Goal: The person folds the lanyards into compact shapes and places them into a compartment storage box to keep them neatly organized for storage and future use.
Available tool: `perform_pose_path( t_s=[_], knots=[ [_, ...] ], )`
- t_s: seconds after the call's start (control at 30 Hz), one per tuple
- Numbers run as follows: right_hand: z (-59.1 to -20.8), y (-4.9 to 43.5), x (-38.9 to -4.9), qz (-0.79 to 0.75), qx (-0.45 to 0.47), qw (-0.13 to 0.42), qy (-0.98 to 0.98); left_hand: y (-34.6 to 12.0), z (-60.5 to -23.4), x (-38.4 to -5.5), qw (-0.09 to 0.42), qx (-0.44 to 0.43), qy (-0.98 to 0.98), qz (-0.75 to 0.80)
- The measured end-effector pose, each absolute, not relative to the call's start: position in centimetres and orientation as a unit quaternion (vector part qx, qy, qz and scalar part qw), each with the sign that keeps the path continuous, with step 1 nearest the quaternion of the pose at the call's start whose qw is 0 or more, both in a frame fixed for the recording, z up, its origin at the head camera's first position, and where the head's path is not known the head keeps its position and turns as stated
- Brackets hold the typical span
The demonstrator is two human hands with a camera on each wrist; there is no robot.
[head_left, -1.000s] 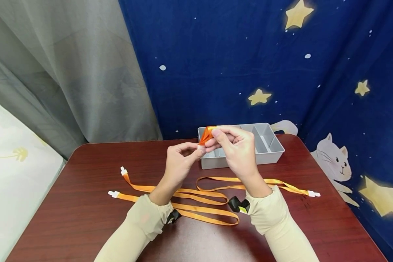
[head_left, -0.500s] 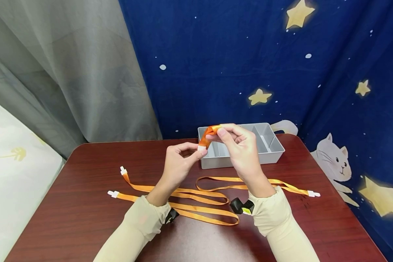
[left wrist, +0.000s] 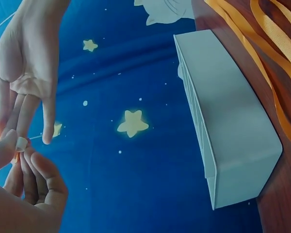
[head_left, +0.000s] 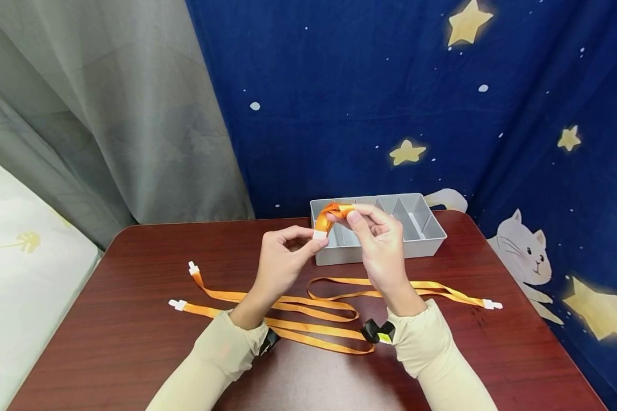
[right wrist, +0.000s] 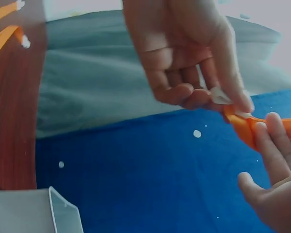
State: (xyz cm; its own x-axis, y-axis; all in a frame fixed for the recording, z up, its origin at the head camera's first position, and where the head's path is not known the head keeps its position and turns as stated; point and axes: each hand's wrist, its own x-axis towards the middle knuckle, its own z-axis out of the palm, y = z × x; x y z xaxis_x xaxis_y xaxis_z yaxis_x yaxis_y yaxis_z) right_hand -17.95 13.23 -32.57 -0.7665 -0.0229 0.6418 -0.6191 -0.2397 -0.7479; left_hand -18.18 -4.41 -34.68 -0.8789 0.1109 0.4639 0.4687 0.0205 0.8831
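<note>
Between both hands a folded orange lanyard (head_left: 326, 217) is held up in front of a grey box, bent in an arch. My left hand (head_left: 280, 260) pinches its white plastic clip (head_left: 320, 234) between thumb and fingers. The other end of the folded strap is held by my right hand (head_left: 383, 248), whose fingers partly cover it. In the right wrist view, the orange strap (right wrist: 240, 131) runs from the left fingertips to the right fingers. The left wrist view shows the clip (left wrist: 21, 144) at the left thumb, while most of the strap is hidden.
Two orange lanyards (head_left: 319, 328) with white clips lie looped on the dark red table (head_left: 108, 319), under the left forearm. Another lanyard (head_left: 447, 291) lies to the right. The grey divided box (head_left: 380, 251) stands at the table's back edge, before a blue star-patterned curtain (head_left: 339, 114).
My right hand has moved slightly right, drawing its end of the folded strap away from the clip, so the strap now arches between the hands. My left hand keeps its pinch, nearly still.
</note>
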Motion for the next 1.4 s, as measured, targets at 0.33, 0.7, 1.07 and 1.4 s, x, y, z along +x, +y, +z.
perform_pose_path(
  t_s=[0.33,0.7,1.07,1.4],
  knots=[
    [-34.2,13.3,-17.6,0.636,0.314,0.3,-0.638,-4.1,-34.7,-17.9,0.09,-0.201,-0.657,-0.721],
    [-34.6,13.3,-17.8,0.55,0.395,0.375,-0.633,-4.6,-34.7,-17.9,0.0,-0.218,-0.6,-0.77],
    [-34.8,13.6,-17.7,0.503,0.42,0.419,-0.629,-5.1,-34.1,-18.0,-0.051,-0.259,-0.608,-0.748],
    [-34.8,13.5,-17.5,0.424,0.434,0.475,-0.637,-5.0,-33.9,-17.8,-0.091,-0.248,-0.576,-0.774]
  ],
)
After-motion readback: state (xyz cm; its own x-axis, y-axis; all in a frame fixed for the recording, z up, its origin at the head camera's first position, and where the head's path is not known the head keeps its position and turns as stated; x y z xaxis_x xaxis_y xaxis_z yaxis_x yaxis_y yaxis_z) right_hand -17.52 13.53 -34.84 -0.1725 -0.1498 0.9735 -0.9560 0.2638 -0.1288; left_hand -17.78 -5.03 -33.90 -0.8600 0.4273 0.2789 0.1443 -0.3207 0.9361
